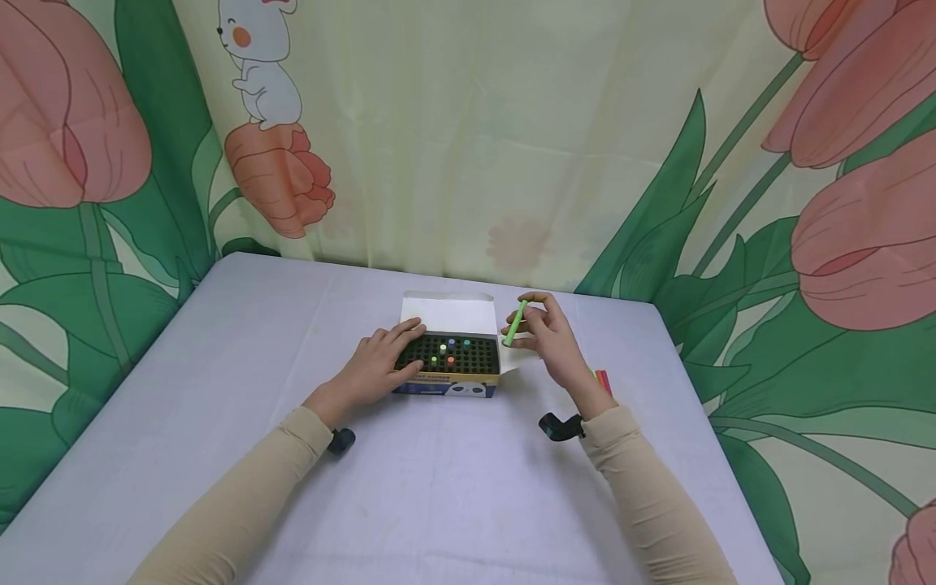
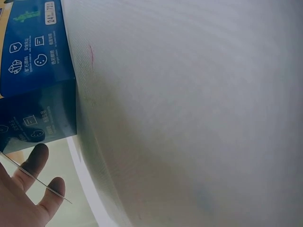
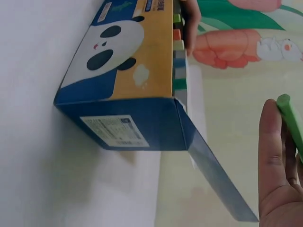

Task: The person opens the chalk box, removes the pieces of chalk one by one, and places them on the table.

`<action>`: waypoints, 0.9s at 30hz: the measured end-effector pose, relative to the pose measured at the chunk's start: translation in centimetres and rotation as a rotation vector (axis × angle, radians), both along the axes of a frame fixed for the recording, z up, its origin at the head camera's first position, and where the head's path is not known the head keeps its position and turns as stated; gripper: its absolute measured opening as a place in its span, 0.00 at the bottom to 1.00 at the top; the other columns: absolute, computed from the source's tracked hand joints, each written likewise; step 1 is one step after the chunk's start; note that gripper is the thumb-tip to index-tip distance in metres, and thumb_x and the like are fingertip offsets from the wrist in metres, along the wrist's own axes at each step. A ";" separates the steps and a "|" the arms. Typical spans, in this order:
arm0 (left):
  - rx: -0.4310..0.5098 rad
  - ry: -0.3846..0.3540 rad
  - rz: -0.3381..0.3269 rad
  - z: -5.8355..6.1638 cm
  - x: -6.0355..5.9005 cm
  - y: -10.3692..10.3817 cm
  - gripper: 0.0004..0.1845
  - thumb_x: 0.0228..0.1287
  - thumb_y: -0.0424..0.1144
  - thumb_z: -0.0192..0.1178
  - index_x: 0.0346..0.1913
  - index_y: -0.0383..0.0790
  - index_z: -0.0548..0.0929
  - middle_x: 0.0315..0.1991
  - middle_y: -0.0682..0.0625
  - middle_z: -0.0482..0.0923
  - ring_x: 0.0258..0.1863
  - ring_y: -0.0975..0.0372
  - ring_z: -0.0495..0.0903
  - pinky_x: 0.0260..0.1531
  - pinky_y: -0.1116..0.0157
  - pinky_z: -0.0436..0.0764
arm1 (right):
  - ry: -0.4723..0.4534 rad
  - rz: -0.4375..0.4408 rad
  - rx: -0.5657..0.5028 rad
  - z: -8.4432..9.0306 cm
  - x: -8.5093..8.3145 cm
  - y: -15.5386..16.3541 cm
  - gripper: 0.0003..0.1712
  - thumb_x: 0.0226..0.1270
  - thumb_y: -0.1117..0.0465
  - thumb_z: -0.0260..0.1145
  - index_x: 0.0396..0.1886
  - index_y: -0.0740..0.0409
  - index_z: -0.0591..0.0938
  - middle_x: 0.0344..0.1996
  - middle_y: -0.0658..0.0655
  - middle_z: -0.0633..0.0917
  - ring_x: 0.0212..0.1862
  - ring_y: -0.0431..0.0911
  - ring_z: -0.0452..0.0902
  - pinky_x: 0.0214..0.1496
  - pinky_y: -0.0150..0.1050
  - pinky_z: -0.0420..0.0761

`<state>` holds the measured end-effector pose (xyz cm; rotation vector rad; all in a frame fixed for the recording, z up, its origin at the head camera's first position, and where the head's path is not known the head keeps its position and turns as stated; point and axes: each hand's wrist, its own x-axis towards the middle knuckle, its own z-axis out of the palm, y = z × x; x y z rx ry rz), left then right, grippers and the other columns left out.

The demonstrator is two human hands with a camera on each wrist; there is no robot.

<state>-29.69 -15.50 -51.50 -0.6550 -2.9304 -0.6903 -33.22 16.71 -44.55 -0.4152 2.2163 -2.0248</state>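
Note:
A blue and yellow panda box (image 1: 448, 385) stands on the table with its white lid (image 1: 448, 314) tilted back. Inside is a black tray (image 1: 483, 357) of round holes, where several coloured chalk sticks (image 1: 450, 361) poke up. My left hand (image 1: 373, 366) rests on the box's left end, fingers spread over the top. Off the box's right side, my right hand (image 1: 548, 337) holds a green chalk stick (image 1: 515, 322) in the air, tilted, pinched between thumb and fingers. In the right wrist view, the same green chalk stick (image 3: 290, 120) shows at the right edge.
More sticks, red and green (image 1: 603, 382), lie on the table beyond my right wrist. An end flap (image 3: 215, 177) sticks out from the box's right side. The white-covered table (image 1: 439, 487) meets a flowered curtain (image 1: 468, 162) at the back.

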 end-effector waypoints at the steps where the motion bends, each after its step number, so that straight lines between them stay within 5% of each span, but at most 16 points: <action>1: 0.001 0.000 0.000 0.0 0.0 0.0 0.37 0.79 0.61 0.50 0.83 0.52 0.57 0.84 0.54 0.50 0.68 0.44 0.69 0.63 0.37 0.66 | 0.006 -0.008 0.015 0.1 0.1 0.2 0.19 0.87 0.55 0.50 0.68 0.58 0.67 0.50 0.65 0.80 0.45 0.45 0.88 0.46 0.42 0.88; 9: 0.002 0.009 -0.006 0.1 0.1 0.0 0.37 0.79 0.61 0.50 0.83 0.50 0.58 0.84 0.53 0.51 0.68 0.44 0.69 0.62 0.37 0.67 | 0.024 -0.070 0.109 0.0 0.3 2.1 0.20 0.82 0.54 0.59 0.66 0.59 0.76 0.49 0.60 0.79 0.41 0.43 0.87 0.38 0.39 0.88; 27: 0.006 -0.001 0.000 0.2 0.2 0.2 0.37 0.79 0.61 0.51 0.83 0.51 0.58 0.84 0.53 0.51 0.68 0.44 0.69 0.62 0.38 0.67 | -0.026 -0.178 0.134 -2.6 -0.1 7.9 0.24 0.81 0.52 0.61 0.66 0.61 0.76 0.48 0.54 0.79 0.44 0.41 0.83 0.38 0.40 0.88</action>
